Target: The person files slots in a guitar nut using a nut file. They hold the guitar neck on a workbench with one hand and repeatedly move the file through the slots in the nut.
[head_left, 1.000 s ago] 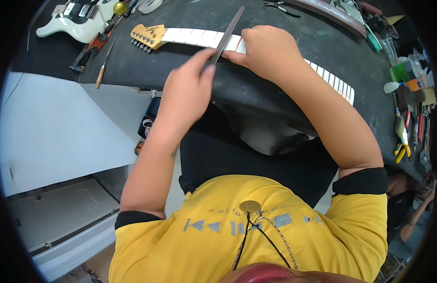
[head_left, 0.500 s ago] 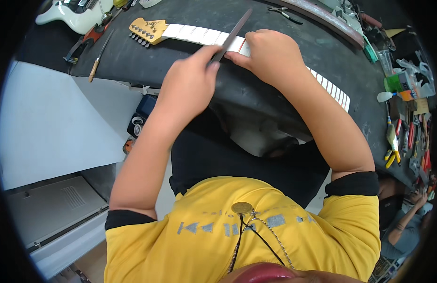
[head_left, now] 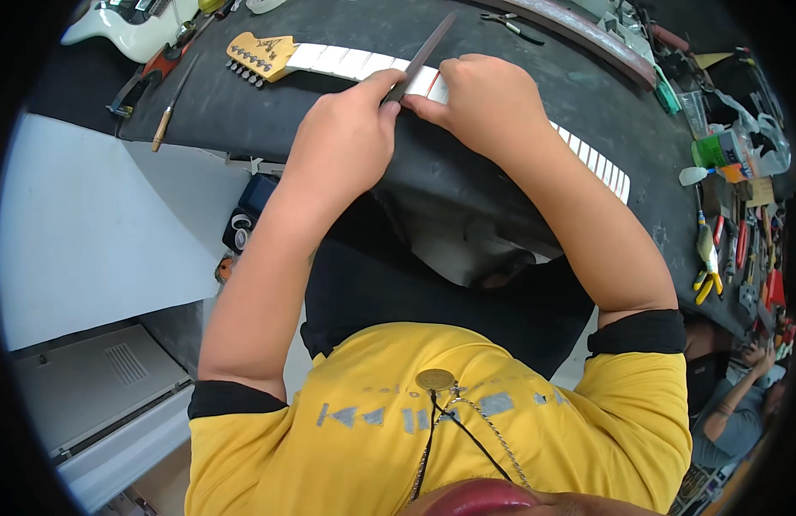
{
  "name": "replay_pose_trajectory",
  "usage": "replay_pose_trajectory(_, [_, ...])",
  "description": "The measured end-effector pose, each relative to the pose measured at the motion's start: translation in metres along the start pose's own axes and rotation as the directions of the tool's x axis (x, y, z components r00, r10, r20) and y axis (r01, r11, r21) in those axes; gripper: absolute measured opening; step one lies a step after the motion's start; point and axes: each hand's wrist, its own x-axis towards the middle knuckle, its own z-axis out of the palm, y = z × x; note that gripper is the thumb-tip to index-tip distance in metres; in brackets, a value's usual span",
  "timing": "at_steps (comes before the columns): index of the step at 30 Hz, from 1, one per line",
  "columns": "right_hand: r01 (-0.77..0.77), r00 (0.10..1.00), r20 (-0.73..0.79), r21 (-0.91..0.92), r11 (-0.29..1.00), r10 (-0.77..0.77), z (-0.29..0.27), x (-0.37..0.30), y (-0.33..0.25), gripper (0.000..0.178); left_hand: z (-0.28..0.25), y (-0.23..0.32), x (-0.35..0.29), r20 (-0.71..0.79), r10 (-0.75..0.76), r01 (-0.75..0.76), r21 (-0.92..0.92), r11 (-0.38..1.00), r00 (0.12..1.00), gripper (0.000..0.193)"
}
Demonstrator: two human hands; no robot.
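A guitar neck (head_left: 346,62) lies across the dark bench, its fretboard masked in white between the frets. Its yellowish headstock (head_left: 262,57) with metal tuners points left. My left hand (head_left: 346,138) is closed on a thin flat file (head_left: 427,53), pinched between thumb and fingers. The file slants across the fretboard, its tip pointing away from me. Just to its right, my right hand (head_left: 491,101) is closed over the neck, thumb along the near edge. A reddish line shows on the fretboard between file and hand. My right hand and forearm hide the neck's middle.
At the left lie a wooden-handled tool (head_left: 170,107), a red-and-black clamp (head_left: 157,69) and a white guitar body (head_left: 127,34). Cutters (head_left: 511,27) lie beyond my right hand. Yellow-handled pliers (head_left: 707,267) and several tools crowd the right side. Another person (head_left: 733,408) sits at far right.
My left hand and the file have shifted slightly away from me and to the right across the neck. My right hand keeps its place on the neck. The whole view has moved slightly.
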Motion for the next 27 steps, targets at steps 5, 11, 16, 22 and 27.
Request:
replay_pose_trajectory(5, [-0.019,1.000,-0.022,-0.024,1.000,0.019,0.001,-0.002,0.000,0.059,-0.011,-0.029,-0.123,-0.079,0.042,-0.048,-0.074,0.996,0.996,0.044])
replay_pose_trajectory(11, [-0.024,1.000,0.013,-0.029,0.999,0.024,-0.002,0.001,-0.001,0.057,-0.012,-0.021,-0.084,-0.030,0.062,-0.061,0.048,0.997,0.998,0.045])
replay_pose_trajectory(16, [0.016,1.000,-0.024,-0.010,1.000,-0.017,-0.001,0.000,-0.002,0.057,-0.004,0.001,-0.006,-0.017,0.049,-0.047,0.093,0.995,0.999,0.043])
replay_pose_trajectory(22, [0.006,1.000,-0.019,-0.030,1.000,-0.007,0.006,-0.002,-0.003,0.059,-0.020,-0.033,-0.138,-0.019,0.028,-0.028,-0.013,1.000,0.999,0.045])
replay_pose_trajectory(27, [0.001,1.000,-0.007,-0.024,1.000,-0.001,0.001,-0.001,-0.002,0.059,-0.012,-0.022,-0.087,-0.084,0.139,-0.130,0.101,0.986,0.987,0.045])
